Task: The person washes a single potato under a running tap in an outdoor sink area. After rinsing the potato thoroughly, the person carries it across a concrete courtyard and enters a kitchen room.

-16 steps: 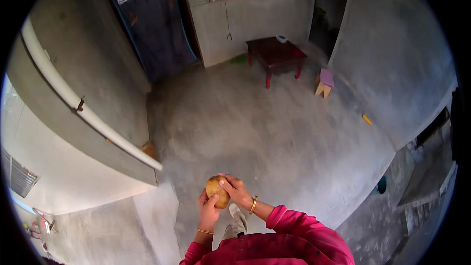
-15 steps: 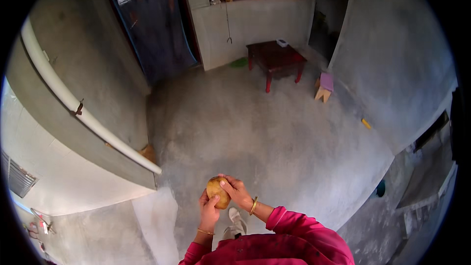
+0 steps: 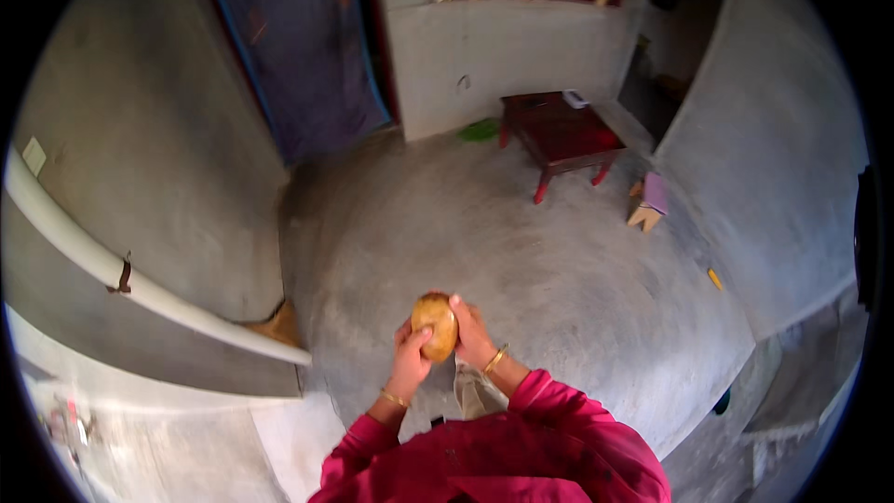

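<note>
A large oval, yellow-brown potato [image 3: 434, 324] is held up between my two hands, over the grey floor. My left hand [image 3: 408, 361] grips its left and lower side, with the thumb lying across the front. On the other side my right hand [image 3: 473, 335] holds it, thumb upright along the right edge. The fingers behind the potato are partly hidden. Each wrist carries a gold-coloured bangle, below deep pink sleeves [image 3: 568, 401].
A low dark red table [image 3: 563, 135] stands ahead, beside a small wooden stool [image 3: 644, 210] with a purple top. A white pipe [image 3: 186, 307] slants along the left wall. A yellow object [image 3: 714, 279] lies on the floor by the right wall. A dark curtain [image 3: 298, 56] hangs in the doorway.
The potato now stands more upright, and my right thumb has moved from its front to its right edge. My view has shifted, so the table and stool appear lower and farther right.
</note>
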A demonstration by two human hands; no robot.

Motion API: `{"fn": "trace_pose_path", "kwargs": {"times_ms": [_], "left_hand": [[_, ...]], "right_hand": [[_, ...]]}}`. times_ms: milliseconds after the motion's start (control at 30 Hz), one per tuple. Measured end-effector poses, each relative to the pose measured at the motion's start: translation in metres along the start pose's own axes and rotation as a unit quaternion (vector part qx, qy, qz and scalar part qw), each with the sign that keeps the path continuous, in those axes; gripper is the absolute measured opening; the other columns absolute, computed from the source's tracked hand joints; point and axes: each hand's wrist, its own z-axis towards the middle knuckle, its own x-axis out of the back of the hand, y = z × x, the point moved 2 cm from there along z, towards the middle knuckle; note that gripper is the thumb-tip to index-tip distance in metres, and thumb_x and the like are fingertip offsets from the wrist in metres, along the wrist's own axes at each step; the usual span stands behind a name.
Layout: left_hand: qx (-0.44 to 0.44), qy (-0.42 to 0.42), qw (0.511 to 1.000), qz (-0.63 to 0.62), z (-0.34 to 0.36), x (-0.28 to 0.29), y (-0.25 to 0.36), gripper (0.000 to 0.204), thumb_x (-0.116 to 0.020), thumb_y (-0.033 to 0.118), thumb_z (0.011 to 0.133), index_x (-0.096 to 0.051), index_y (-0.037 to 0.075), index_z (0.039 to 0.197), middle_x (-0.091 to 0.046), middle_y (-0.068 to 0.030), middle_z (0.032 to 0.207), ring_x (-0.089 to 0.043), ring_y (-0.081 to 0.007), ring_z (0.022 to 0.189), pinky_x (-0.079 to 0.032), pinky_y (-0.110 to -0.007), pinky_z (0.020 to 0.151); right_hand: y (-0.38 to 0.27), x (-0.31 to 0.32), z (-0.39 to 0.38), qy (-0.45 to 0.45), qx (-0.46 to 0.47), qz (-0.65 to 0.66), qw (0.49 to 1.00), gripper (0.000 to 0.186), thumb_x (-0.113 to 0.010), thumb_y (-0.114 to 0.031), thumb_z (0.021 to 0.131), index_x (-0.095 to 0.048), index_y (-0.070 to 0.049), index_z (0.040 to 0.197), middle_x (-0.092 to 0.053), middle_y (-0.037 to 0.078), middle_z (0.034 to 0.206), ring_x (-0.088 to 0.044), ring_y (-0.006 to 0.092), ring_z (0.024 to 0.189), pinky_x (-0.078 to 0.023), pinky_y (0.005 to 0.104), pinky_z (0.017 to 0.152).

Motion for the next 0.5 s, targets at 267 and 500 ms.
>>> {"fn": "trace_pose_path", "kwargs": {"times_ms": [267,500], "left_hand": [[-0.059,0.105,0.991,0.052,0.151,0.054,0.084,0.044,-0.058,0.014,0.081,-0.046,-0.003,0.120,-0.056,-0.0096,0.112,-0.056,-0.0191,0.101,-0.046,-0.031,0.088],[-0.091,0.165,0.979,0.077,0.260,0.113,0.144,0.050,-0.063,0.020,0.079,-0.046,-0.004,0.119,-0.056,-0.0098,0.110,-0.056,-0.0193,0.100,-0.046,-0.032,0.088]], "right_hand": [[-0.008,-0.042,0.205,-0.063,-0.102,0.034,0.992,0.050,-0.049,-0.039,0.091,-0.052,0.003,0.117,-0.060,0.011,0.105,-0.059,0.0175,0.092,-0.049,0.0303,0.081],[0.023,-0.061,0.358,-0.087,-0.160,0.012,0.983,0.051,-0.054,-0.042,0.088,-0.056,0.001,0.115,-0.061,0.007,0.101,-0.059,0.0128,0.087,-0.048,0.0266,0.074]]}}
